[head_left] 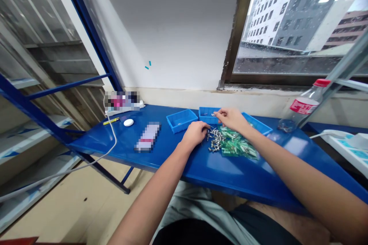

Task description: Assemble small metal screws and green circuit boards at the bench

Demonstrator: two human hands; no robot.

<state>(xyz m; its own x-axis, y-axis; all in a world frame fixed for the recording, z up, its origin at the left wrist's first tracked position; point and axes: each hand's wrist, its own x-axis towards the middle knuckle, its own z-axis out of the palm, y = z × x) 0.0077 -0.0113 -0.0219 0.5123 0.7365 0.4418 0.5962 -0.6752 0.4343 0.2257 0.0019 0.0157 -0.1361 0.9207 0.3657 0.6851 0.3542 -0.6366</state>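
Observation:
My right hand (230,119) is pinched on a few small metal pins (213,114), their ends showing past the fingertips, over the near edge of a middle blue tray (207,110). Lower and to the left, my left hand (196,133) has its fingers curled at the edge of a pile of small silver metal parts (216,140). What those fingers hold is too small to make out. Thin metal pins lie about them. Beside the pile, partly under my right forearm, spread many green-and-clear small pieces (238,143).
Left of my hands stands another blue tray (180,121); a third blue tray (260,124) is partly behind my right arm. A red-capped plastic bottle (303,107) stands at right. A white round object (128,122), yellow tool (111,121) and cable (115,138) lie left on the blue table (169,153).

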